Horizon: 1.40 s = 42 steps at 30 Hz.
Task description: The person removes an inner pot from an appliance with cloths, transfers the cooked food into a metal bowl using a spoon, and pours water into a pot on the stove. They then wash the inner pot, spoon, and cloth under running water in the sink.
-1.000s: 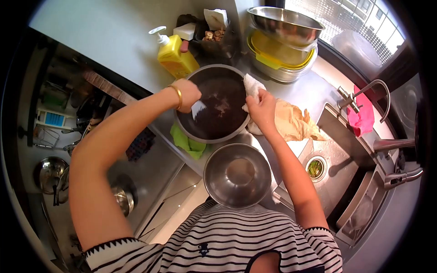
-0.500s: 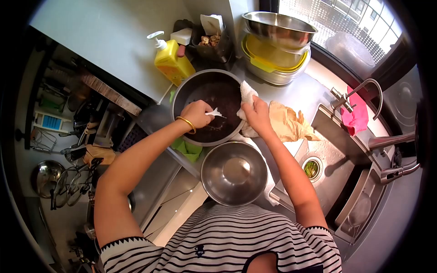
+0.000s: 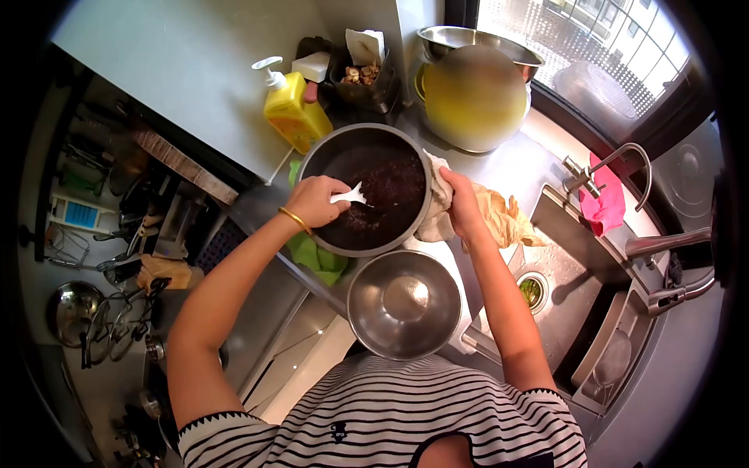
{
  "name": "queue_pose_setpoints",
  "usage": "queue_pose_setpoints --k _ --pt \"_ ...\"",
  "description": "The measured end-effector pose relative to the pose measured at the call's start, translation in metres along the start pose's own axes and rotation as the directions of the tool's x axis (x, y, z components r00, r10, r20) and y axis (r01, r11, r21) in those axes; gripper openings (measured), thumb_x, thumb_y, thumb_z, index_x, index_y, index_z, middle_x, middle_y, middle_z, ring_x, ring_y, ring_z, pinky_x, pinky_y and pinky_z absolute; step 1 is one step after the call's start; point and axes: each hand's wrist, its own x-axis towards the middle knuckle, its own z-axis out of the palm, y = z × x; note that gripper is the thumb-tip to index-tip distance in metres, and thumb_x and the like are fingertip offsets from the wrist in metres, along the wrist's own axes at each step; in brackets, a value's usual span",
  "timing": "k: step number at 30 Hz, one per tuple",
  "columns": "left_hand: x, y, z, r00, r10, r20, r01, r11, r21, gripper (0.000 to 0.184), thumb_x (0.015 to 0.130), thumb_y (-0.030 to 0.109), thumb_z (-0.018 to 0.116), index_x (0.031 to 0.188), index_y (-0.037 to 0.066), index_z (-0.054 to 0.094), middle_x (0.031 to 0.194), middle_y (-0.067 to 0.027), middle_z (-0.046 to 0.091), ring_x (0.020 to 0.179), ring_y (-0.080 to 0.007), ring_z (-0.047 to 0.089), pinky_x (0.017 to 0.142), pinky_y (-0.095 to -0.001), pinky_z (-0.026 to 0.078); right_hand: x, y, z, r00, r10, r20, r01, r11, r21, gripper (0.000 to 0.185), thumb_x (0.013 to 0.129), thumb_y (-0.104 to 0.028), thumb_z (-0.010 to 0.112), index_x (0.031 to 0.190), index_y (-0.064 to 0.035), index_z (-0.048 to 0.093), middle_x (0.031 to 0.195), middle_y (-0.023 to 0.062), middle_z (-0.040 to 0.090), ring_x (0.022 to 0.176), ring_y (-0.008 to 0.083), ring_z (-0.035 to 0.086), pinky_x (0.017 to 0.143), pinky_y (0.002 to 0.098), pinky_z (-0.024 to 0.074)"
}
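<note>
My left hand (image 3: 316, 201), with a gold bangle at the wrist, is closed on a white utensil (image 3: 351, 195) whose end reaches into the dark contents of a round grey pot (image 3: 303, 171). My right hand (image 3: 460, 201) grips a pale cloth (image 3: 437, 203) against the pot's right rim. An empty steel bowl (image 3: 404, 304) stands just below the pot, close to my body. A green cloth (image 3: 318, 259) lies under the pot's lower left side. Crumpled brown paper (image 3: 507, 218) is to the right of my right hand.
A yellow pump bottle (image 3: 296, 113) and a dark container of brown pieces (image 3: 363, 78) stand behind the pot. Stacked bowls (image 3: 476, 101) are at the back right, partly blurred. The sink (image 3: 573, 269) with its taps lies to the right, beside a pink cloth (image 3: 602, 204).
My left hand has moved from the pot's left side into it and then slightly left, with the white utensil now plainly visible. My right hand has shifted slightly down along the pot's right side with the cloth.
</note>
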Motion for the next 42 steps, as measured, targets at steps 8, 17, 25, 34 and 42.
queue_pose_setpoints --k 8,17,25,34,42 --pt "0.004 0.006 0.002 0.989 0.131 -0.064 -0.096 0.915 0.391 0.013 0.065 0.017 0.060 0.072 0.007 0.066 0.073 -0.0164 0.063 0.074 -0.0336 0.061 0.067 -0.0428 0.049 -0.002 -0.011 0.018 0.994 -0.111 0.021 0.105 0.842 -0.529 0.027 0.089 -0.029 0.048 0.092 -0.0054 0.062 0.068 -0.0016 0.057 0.057 0.0063 0.052 0.042 0.0228 0.0424" --pt "0.012 0.007 0.026 0.925 0.357 -0.132 -0.306 0.903 0.300 0.015 0.068 0.017 0.064 0.081 0.012 0.066 0.072 -0.0096 0.060 0.069 -0.0299 0.059 0.060 -0.0401 0.047 0.004 -0.015 0.026 0.987 -0.101 0.121 0.149 0.852 -0.502 0.023 0.090 -0.023 0.049 0.092 -0.0024 0.060 0.072 -0.0009 0.058 0.060 0.0066 0.052 0.042 0.0240 0.0435" --pt "0.007 -0.003 0.015 0.925 0.333 -0.181 -0.347 0.936 -0.055 0.022 0.067 0.019 0.066 0.086 0.010 0.067 0.079 -0.0089 0.064 0.075 -0.0294 0.061 0.067 -0.0368 0.048 0.003 -0.038 0.035 0.979 -0.139 0.147 0.200 0.761 -0.617 0.019 0.089 -0.019 0.052 0.084 -0.0014 0.059 0.069 -0.0036 0.053 0.058 0.0035 0.046 0.051 0.0208 0.0389" --pt "-0.005 -0.019 -0.004 0.930 0.293 -0.221 -0.328 0.933 -0.146 0.022 0.065 0.017 0.069 0.086 0.010 0.068 0.082 -0.0093 0.065 0.075 -0.0281 0.062 0.066 -0.0339 0.049 0.025 -0.028 -0.006 0.985 -0.083 0.152 0.162 0.750 -0.641 0.022 0.091 -0.017 0.050 0.101 0.0002 0.059 0.091 -0.0003 0.062 0.078 0.0057 0.054 0.070 0.0223 0.0433" --pt "-0.052 -0.002 -0.042 0.907 0.370 -0.199 -0.381 0.925 -0.015 0.024 0.064 0.015 0.069 0.087 0.008 0.066 0.076 -0.0101 0.062 0.070 -0.0309 0.059 0.061 -0.0351 0.046 0.024 -0.024 -0.010 0.959 -0.194 0.206 0.281 0.730 -0.623 0.021 0.088 -0.021 0.052 0.081 -0.0017 0.059 0.065 -0.0078 0.046 0.060 0.0028 0.039 0.050 0.0213 0.0329"
